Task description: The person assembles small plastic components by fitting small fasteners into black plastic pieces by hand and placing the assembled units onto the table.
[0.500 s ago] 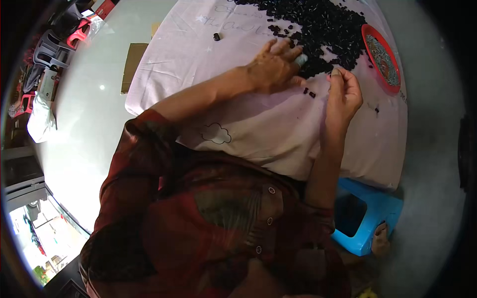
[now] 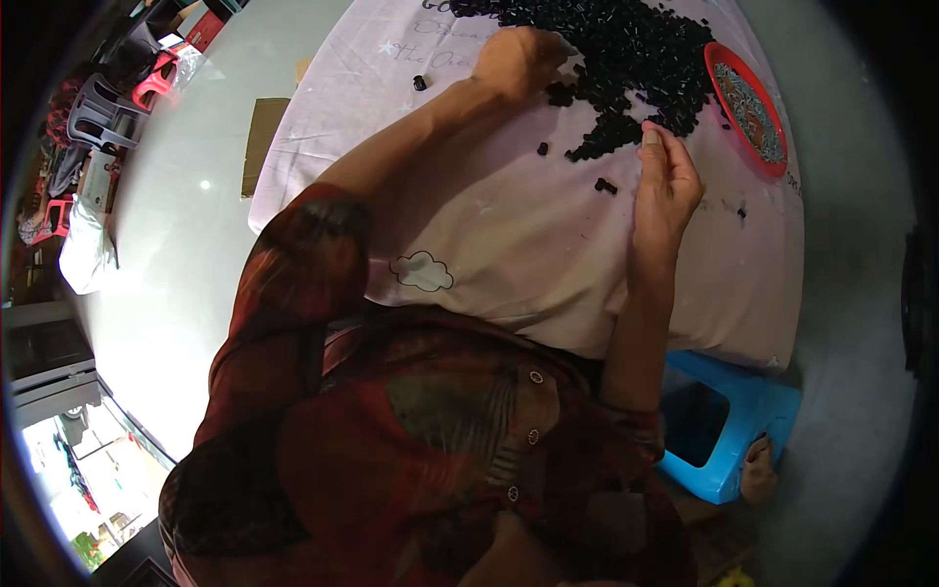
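Note:
A large heap of small black plastic pieces (image 2: 636, 49) spreads over the far part of the table. My left hand (image 2: 523, 64) is at the heap's left edge, its back toward me; its fingers are mostly hidden and a pale wrap shows on one of them. My right hand (image 2: 669, 186) is at the heap's near edge, thumb and fingertips pinched together; whatever they hold is too small to make out. Between the hands, a few loose black pieces (image 2: 606, 186) lie on the cloth.
A red oval tray (image 2: 710, 68) with many small metal parts stands at the table's right edge. The pink printed tablecloth (image 2: 489, 245) hangs toward me. A blue plastic stool (image 2: 729, 479) is at lower right, a cardboard piece (image 2: 264, 147) on the floor at left, and chairs (image 2: 101, 108) beyond.
My left hand has moved away and left, from the heap's near edge to its left side. Black pieces near it have shifted. My right hand stays pinched and has moved only slightly.

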Motion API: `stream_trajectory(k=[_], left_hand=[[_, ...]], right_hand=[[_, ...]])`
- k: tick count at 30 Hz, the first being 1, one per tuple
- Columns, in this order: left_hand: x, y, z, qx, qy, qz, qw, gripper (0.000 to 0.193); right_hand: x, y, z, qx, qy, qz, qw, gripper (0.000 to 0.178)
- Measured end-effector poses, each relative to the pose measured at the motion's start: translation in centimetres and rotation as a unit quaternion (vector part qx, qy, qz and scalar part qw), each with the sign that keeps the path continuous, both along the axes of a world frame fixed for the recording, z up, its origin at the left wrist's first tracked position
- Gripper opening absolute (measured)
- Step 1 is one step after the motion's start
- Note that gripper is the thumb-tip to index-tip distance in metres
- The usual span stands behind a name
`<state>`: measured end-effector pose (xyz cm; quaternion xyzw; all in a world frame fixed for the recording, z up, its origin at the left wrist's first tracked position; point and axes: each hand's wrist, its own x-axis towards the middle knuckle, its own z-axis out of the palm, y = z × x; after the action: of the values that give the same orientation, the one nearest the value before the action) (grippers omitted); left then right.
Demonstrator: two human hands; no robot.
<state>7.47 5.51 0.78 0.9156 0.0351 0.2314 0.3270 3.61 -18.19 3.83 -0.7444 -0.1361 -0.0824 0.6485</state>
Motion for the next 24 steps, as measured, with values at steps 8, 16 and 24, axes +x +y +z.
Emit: stream_trajectory(k=[8,16,24], left_hand=[[3.5,-1.7,2.3,0.177,0.141,-0.087,0.970,0.031],[1.7,0.2,0.4,-0.066,0.013,-0.125,0.990,0.022],[-0.7,0.4,1.0,-0.365,0.084,-0.155,0.914,0.014]], right_hand=[[-0.9,0.2,0.5,0.010,0.082,0.021,0.996,0.020],[-0.7,0.6,-0.3,0.000,-0.006,0.029,1.000,0.021],[-0.5,0.6,-0.8,-0.011,-0.003,0.055,0.998,0.023]])
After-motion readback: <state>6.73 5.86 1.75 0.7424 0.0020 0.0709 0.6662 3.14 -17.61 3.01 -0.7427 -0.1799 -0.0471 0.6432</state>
